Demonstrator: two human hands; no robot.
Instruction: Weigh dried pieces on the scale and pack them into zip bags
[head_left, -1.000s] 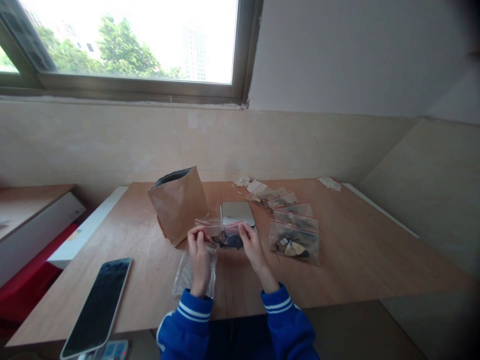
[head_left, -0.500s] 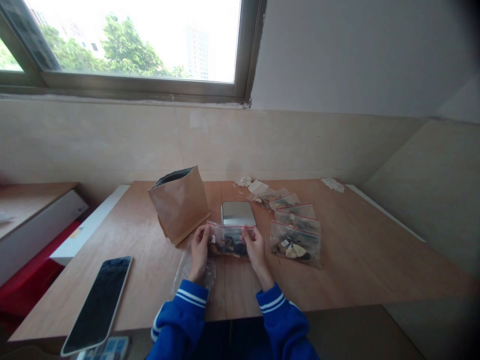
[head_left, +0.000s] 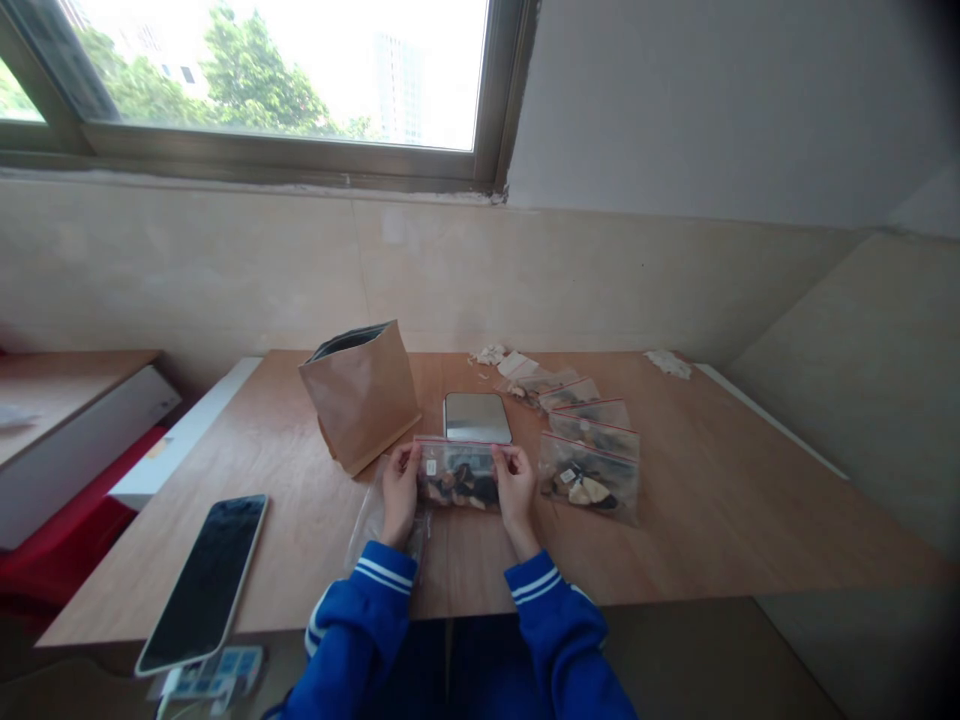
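Observation:
Between my two hands is a clear zip bag (head_left: 459, 480) with a red seal line, a small white label and dark and pale dried pieces inside. My left hand (head_left: 401, 492) pinches its upper left corner; my right hand (head_left: 516, 490) pinches the upper right corner. Just behind the bag lies a flat silver-topped scale (head_left: 477, 416). Under and beside my left wrist rest empty-looking clear bags (head_left: 367, 525). To the right of my right hand lies a filled zip bag (head_left: 589, 480) with similar dried pieces.
A brown paper pouch (head_left: 364, 400) stands with its top open at the back left. Several more filled zip bags (head_left: 592, 412) overlap behind the right one. Pale scraps (head_left: 491, 354) lie near the wall. A tablet or large phone (head_left: 206, 580) overhangs the table's front left edge.
My right hand has shifted slightly right along the bag's top edge, and the bag's front now shows more fully. The whole view has tilted a little.

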